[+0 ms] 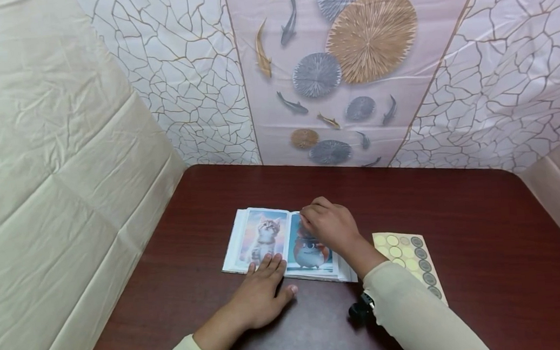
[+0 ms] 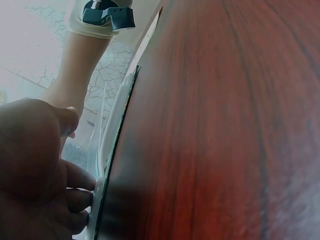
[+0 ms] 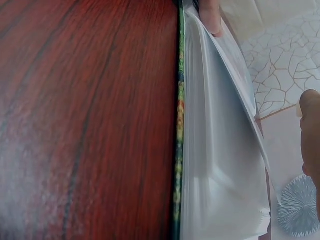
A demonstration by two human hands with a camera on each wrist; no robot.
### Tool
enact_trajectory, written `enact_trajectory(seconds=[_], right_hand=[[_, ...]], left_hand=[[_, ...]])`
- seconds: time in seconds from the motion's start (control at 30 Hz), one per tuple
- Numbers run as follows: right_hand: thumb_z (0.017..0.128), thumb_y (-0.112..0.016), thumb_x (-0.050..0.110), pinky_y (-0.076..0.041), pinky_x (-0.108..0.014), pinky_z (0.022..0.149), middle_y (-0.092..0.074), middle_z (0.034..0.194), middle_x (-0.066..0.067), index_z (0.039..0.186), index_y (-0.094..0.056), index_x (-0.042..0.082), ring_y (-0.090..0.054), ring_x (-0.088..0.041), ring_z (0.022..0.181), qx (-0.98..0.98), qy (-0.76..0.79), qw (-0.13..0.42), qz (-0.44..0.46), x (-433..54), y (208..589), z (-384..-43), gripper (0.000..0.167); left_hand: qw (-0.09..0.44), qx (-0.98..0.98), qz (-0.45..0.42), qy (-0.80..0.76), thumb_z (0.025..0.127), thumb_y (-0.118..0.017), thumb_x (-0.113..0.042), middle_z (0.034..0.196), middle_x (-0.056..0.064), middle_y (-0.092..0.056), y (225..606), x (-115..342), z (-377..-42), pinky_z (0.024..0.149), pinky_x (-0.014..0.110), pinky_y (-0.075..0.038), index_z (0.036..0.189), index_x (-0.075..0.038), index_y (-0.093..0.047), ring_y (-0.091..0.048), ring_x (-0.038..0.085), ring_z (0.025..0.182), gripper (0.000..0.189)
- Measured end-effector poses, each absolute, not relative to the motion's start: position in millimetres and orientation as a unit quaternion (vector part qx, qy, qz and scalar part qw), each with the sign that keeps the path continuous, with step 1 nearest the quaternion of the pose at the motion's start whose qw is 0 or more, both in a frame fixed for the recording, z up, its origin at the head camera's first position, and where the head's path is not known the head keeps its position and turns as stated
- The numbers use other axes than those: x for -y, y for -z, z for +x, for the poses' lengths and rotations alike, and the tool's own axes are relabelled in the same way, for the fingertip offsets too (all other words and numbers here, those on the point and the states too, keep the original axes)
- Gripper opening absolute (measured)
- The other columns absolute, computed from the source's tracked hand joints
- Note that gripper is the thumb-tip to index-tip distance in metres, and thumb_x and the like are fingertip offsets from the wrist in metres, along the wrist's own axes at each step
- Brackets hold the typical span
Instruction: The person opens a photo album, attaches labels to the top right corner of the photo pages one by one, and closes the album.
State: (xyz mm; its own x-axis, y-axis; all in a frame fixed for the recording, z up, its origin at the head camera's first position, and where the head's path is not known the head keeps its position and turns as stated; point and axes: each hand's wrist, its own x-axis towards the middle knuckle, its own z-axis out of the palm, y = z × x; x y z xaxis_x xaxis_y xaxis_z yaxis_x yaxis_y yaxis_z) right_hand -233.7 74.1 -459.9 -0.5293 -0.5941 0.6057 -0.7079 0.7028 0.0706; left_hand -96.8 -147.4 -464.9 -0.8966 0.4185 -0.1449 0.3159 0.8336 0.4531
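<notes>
A small photo album [image 1: 233, 249] with clear sleeves lies spread on the table. Its left page shows a kitten picture [image 1: 263, 236], its right page a picture of a round cartoon creature [image 1: 309, 255], partly covered. My left hand [image 1: 261, 298] rests, fingers extended, on the lower edge near the spine. At the top of the right page my right hand [image 1: 331, 223] has bent fingers against the page; whether they pinch it I cannot tell. In the right wrist view the upper sleeves [image 3: 235, 150] stand lifted off the stack, with part of the right hand [image 3: 311, 135] beyond.
Right of the album, partly under the right forearm, lies a sheet of round yellow and grey stickers [image 1: 410, 258]. A black wrist camera [image 1: 360, 310] sits at the right cuff. The dark red wooden table [image 1: 499, 246] meets patterned cloth walls [image 1: 195, 83] behind.
</notes>
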Motion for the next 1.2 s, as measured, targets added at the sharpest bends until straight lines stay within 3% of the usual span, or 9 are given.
enact_trajectory(seconds=[0.23,0.5,0.83,1.2], right_hand=[[0.096,-0.073,0.025,-0.055,-0.03,0.056,-0.076,0.103,0.002,0.109,-0.079,0.012,-0.065,-0.016,0.102,0.883,-0.09,0.291,0.357,-66.6,461.5,-237.1,0.019],[0.092,-0.076,0.024,-0.05,-0.028,0.048,-0.077,0.098,0.003,0.106,-0.079,0.012,-0.066,-0.016,0.098,0.876,-0.09,0.309,0.36,-58.5,466.5,-242.1,0.018],[0.098,-0.071,0.026,-0.055,-0.03,0.06,-0.076,0.104,0.005,0.113,-0.077,0.015,-0.064,-0.014,0.102,0.907,-0.073,0.246,0.335,-50.8,465.5,-243.2,0.02],[0.099,-0.07,0.027,-0.055,-0.031,0.059,-0.075,0.104,0.005,0.113,-0.078,0.017,-0.065,-0.014,0.1,0.916,-0.069,0.226,0.324,-43.2,469.0,-247.6,0.019]], left_hand=[[0.114,-0.951,0.193,-0.213,0.108,-0.041,-0.052,0.165,0.013,-0.028,465.3,148.2,-96.2,0.121,0.06,-0.016,0.157,-0.002,-0.037,-0.017,0.032,0.154,0.071],[0.112,-0.952,0.19,-0.213,0.107,-0.044,-0.05,0.165,0.013,-0.028,466.7,147.7,-96.8,0.121,0.06,-0.017,0.157,-0.002,-0.037,-0.018,0.032,0.154,0.069],[0.107,-0.951,0.192,-0.218,0.107,-0.045,-0.05,0.165,0.013,-0.029,467.4,147.9,-97.0,0.121,0.06,-0.016,0.156,-0.001,-0.038,-0.019,0.033,0.154,0.07],[0.105,-0.951,0.193,-0.217,0.107,-0.045,-0.05,0.165,0.013,-0.03,465.3,148.1,-96.2,0.121,0.06,-0.015,0.156,-0.001,-0.039,-0.019,0.033,0.153,0.07]])
